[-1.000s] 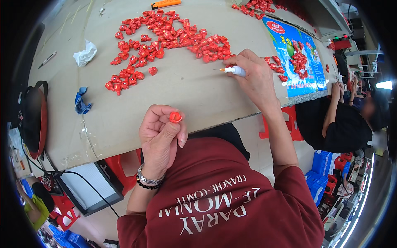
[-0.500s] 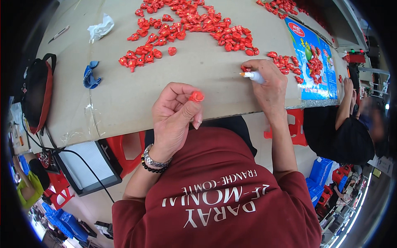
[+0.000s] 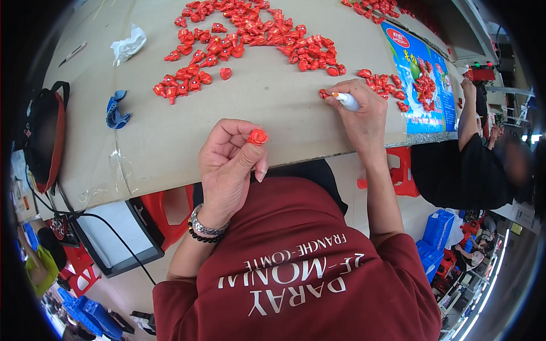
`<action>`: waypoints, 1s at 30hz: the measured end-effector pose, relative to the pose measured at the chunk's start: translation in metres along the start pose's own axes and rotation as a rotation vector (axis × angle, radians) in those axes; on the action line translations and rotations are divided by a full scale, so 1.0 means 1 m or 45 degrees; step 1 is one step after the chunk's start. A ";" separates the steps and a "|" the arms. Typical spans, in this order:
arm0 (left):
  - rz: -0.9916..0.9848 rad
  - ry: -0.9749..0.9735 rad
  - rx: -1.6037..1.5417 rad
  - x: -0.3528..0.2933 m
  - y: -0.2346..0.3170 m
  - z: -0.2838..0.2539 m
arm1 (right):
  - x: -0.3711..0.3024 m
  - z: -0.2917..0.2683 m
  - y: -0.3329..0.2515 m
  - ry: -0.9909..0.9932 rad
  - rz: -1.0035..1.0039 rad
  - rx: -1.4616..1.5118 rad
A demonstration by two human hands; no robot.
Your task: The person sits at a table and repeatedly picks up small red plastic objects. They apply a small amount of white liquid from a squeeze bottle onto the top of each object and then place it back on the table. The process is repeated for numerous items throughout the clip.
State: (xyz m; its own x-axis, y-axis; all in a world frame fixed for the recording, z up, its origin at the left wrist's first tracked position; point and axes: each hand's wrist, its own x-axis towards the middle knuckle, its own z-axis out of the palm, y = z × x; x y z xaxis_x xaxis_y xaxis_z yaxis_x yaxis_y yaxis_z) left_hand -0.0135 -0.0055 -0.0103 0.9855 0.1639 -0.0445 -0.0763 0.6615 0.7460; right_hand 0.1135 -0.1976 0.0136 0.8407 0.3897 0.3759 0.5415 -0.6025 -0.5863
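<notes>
In front of my chest, my left hand (image 3: 230, 162) pinches a small red moulded plastic piece (image 3: 257, 137) between thumb and forefinger, above the table's near edge. To its right, my right hand (image 3: 364, 111) grips a white marker pen (image 3: 348, 102) whose orange tip points left. The fingertips of that hand are at another red piece (image 3: 324, 94) on the table; whether they hold it I cannot tell. Beyond both hands spreads a large heap of similar red pieces (image 3: 256, 25), with one lone piece (image 3: 226, 73) at its near side.
A smaller group of red pieces (image 3: 384, 85) lies beside a blue printed sheet (image 3: 412, 122) bearing more. On the left are a blue scrap (image 3: 116, 109), a crumpled white tissue (image 3: 129, 44), a pen-like tool (image 3: 73, 54) and a black-and-red bag (image 3: 45, 136). Another person (image 3: 463, 165) sits at right.
The whole view has shifted slightly, so the table appears further left. My left hand has come a little nearer my body with its red piece. My right hand still grips the marker.
</notes>
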 end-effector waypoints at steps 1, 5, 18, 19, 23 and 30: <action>-0.003 0.004 -0.004 -0.001 0.000 0.000 | 0.000 0.000 -0.001 0.000 -0.022 -0.011; -0.015 0.003 -0.006 -0.001 0.000 -0.001 | 0.000 0.001 -0.003 -0.036 -0.184 -0.097; -0.007 0.000 -0.017 0.000 -0.001 0.000 | 0.015 -0.002 -0.009 -0.078 -0.423 -0.159; -0.007 0.009 -0.010 0.000 -0.001 0.001 | 0.013 -0.003 -0.016 -0.113 -0.279 0.017; -0.013 -0.003 0.029 0.001 -0.003 0.000 | 0.003 -0.006 -0.049 -0.306 0.281 0.689; 0.040 -0.084 0.092 0.003 -0.008 0.000 | -0.001 0.001 -0.064 -0.421 0.444 0.816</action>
State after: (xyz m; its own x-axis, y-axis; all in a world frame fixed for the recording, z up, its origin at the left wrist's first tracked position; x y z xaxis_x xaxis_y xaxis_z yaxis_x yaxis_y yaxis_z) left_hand -0.0101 -0.0099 -0.0165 0.9908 0.1335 0.0215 -0.0984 0.6020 0.7924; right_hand 0.0782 -0.1583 0.0504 0.8628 0.4995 -0.0779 0.0571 -0.2495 -0.9667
